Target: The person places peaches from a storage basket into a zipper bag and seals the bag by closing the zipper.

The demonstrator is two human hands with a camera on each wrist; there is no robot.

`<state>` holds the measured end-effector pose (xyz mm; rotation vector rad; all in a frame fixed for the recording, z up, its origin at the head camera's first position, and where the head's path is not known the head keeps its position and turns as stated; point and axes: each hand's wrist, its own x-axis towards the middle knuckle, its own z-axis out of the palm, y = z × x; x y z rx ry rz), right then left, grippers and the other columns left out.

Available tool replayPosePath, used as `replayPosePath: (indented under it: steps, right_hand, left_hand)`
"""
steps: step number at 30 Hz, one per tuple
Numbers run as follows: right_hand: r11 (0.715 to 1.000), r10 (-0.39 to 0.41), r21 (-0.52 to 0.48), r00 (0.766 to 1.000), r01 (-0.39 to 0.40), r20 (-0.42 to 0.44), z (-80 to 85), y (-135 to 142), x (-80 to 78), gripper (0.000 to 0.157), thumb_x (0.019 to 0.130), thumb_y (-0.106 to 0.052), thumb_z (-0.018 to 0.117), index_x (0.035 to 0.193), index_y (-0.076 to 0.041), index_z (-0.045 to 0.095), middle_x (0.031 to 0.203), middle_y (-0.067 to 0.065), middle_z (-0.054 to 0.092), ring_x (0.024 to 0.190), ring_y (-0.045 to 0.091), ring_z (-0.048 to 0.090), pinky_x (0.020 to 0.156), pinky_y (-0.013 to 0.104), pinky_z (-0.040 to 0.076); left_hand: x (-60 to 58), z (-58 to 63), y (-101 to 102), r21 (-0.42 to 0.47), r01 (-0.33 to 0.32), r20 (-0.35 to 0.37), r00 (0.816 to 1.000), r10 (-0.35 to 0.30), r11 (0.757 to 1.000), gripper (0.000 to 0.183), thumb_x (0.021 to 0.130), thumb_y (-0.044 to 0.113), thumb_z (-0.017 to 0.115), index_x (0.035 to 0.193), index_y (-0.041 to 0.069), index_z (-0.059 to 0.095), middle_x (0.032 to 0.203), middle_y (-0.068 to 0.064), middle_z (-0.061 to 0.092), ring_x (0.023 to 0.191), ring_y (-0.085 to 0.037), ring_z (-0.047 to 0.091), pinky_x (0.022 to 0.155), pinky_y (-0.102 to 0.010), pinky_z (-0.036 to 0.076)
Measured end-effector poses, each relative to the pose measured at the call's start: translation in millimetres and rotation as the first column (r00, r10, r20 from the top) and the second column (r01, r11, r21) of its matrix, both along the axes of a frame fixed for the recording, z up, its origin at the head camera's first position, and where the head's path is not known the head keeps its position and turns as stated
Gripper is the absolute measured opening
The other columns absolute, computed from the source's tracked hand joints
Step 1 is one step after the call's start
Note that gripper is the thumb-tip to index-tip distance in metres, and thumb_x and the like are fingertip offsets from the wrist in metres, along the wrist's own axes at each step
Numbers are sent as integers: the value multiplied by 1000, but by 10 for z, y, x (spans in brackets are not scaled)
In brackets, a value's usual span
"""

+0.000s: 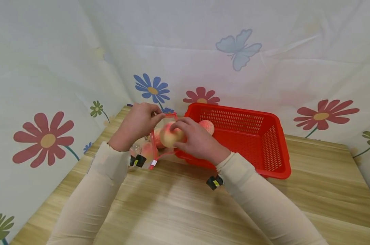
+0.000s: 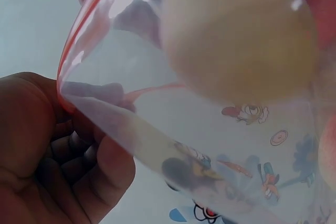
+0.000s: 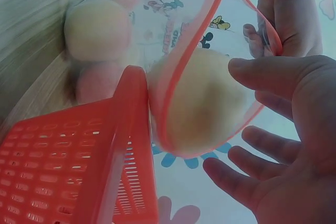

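My left hand (image 1: 139, 120) pinches the red zip edge of a clear printed plastic bag (image 2: 152, 135) between thumb and fingers, and the bag's mouth gapes toward the right. A pale yellow and pink peach (image 1: 169, 136) is in the mouth of the bag, level with the red edge. Beside it, my right hand (image 3: 283, 140) has its fingers spread and loosely bent, the thumb tip at the peach's edge. Lower inside the bag lie other peaches (image 3: 97, 30), blurred through the plastic. One more peach (image 1: 207, 127) sits in the left end of the red basket (image 1: 234, 108).
The perforated red basket stands on the wood-grain table (image 1: 160, 211), its left end close against the bag. A white cloth backdrop (image 1: 185, 41) with printed flowers and a butterfly rises behind and to the left. Each wrist carries a small black camera.
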<state>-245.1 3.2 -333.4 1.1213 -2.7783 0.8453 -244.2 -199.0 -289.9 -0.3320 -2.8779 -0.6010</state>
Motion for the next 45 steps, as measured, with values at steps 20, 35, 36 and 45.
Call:
replayPosePath:
  steps: [20,35,36,45]
  right_hand:
    - [998,-57,41,998,56,4,16,95,-41,41,84,-25,73,123,-21,58,132,1,52,119,19,50,92,36,54]
    - [988,-152,38,987,150,53,200,246,-219,45,84,-31,74,125,-23,58,132,-1,53,121,20,48,90,39,55]
    - [987,-159,36,986,157,56,213,253,-237,45,84,-31,74,125,-23,58,132,-1,53,120,19,48,90,39,55]
    - [978,-204,-28,974,207,97,266,316,-373,41,84,-28,74,122,-21,58,122,-4,54,111,18,51,85,37,57]
  left_hand:
    - [-12,13,0,5,-15,24,1000,15,1000,21,94,25,63,92,7,72,70,-6,65,54,-18,56,52,-29,48]
    - [-3,7,10,-3,-9,4,1000,9,1000,23,94,28,63,95,7,72,73,-6,66,58,-19,57,56,-29,50]
    - [-2,6,10,-3,-8,-1,1000,8,1000,23,94,28,63,95,7,72,73,-5,66,58,-19,57,56,-29,50]
    - [2,-2,15,-2,-17,7,1000,17,1000,21,94,27,63,97,8,72,73,-6,66,58,-19,56,56,-30,50]
